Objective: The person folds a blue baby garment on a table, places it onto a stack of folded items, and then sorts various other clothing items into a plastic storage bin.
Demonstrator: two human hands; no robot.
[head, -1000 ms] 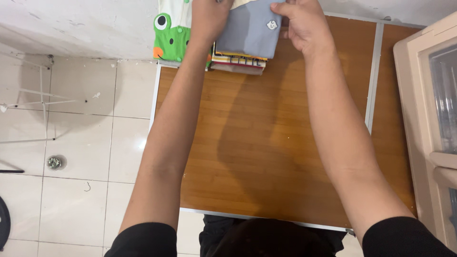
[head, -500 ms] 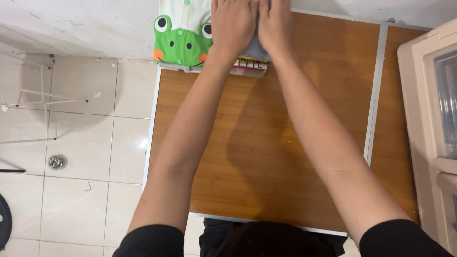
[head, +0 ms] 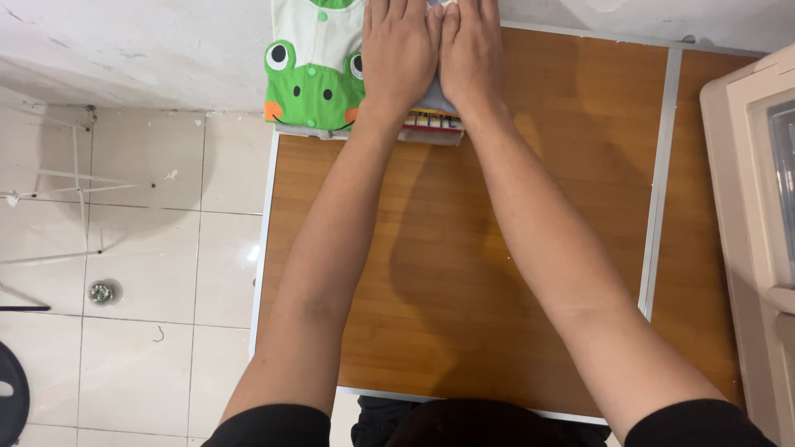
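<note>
Left hand: the left hand [head: 400, 51] lies flat, fingers straight, palm down on the pile of folded clothes [head: 431, 122], gripping nothing.
Right hand: the right hand [head: 470, 51] lies flat beside it, thumbs touching, pressing the same pile.
Pile: under both palms, at the bench's far edge; only a grey top fold and striped edges show.
Frog garment: the green and cream frog garment [head: 313, 79] lies just left of the left hand.
Bench: the wooden bench [head: 464, 273] is bare between the forearms.
Edges: tiled floor [head: 132, 248] on the left, cream cabinet [head: 758, 207] on the right.
</note>
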